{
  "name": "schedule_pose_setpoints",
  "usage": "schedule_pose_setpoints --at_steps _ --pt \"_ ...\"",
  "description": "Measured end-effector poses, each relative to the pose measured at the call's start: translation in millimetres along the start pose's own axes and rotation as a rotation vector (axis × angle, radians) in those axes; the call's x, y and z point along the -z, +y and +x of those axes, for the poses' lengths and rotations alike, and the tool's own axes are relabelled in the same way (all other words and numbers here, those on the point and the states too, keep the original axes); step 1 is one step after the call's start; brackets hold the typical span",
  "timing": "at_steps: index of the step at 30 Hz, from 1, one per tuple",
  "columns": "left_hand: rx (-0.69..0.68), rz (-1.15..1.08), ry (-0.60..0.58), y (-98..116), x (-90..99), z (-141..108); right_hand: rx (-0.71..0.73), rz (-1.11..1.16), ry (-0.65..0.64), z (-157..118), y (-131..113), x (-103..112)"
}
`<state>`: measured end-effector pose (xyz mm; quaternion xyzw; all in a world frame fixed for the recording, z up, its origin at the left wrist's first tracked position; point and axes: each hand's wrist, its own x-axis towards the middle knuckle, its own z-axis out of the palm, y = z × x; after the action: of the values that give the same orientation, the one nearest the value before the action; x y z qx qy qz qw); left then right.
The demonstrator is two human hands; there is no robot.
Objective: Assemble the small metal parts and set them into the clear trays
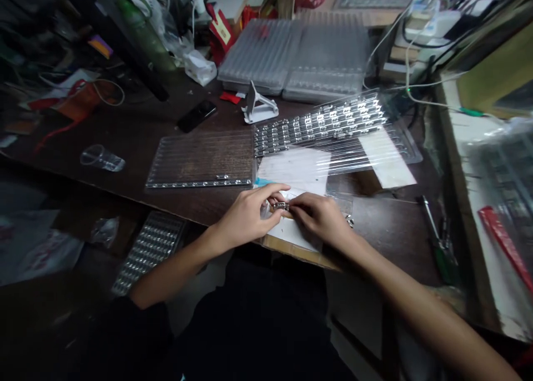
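Observation:
Both hands meet over white paper [297,170] at the table's front edge. My left hand [245,217] is closed, its thumb and fingers around a small shiny metal part [281,205]. From the other side, my right hand [322,217] pinches at the right end of the same part; the fingertips partly hide it. Just right of my right hand lie a few small metal pieces [350,220]. Left of the paper is a clear ribbed tray [200,156] with a row of metal parts along its near edge. Behind the paper, another tray [316,125] holds many shiny metal parts in rows.
Stacked clear trays [258,50] stand at the back. A white phone stand [260,109], a black phone [197,116] and a plastic cup [102,158] are on the table. A green-handled tool [435,242] lies to the right. Below left is another filled tray [150,247].

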<state>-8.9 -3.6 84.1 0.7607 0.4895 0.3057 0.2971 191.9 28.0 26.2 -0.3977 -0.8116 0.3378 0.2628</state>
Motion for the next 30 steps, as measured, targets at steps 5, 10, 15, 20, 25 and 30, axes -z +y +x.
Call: schedule_pose_setpoints --at_steps 5,10,15,20,25,30 --pt "0.095 0.076 0.096 -28 18.8 -11 0.041 -0.151 -0.024 1 0 -15" --pt "0.194 0.254 0.285 -75 53.8 -12 0.201 -0.524 -0.120 -5 -9 -18" --pt "0.140 0.445 0.227 -97 62.0 0 0.254 -0.578 -0.170 -6 -15 -14" --pt "0.102 0.499 0.139 -105 54.5 9 0.240 -0.397 -0.142 -5 -9 -10" --pt "0.123 0.580 0.043 -107 67.2 10 0.215 -0.284 -0.122 -3 -10 -4" --pt "0.146 0.734 0.012 -98 88.9 8 0.054 -0.304 -0.141 -9 -8 39"
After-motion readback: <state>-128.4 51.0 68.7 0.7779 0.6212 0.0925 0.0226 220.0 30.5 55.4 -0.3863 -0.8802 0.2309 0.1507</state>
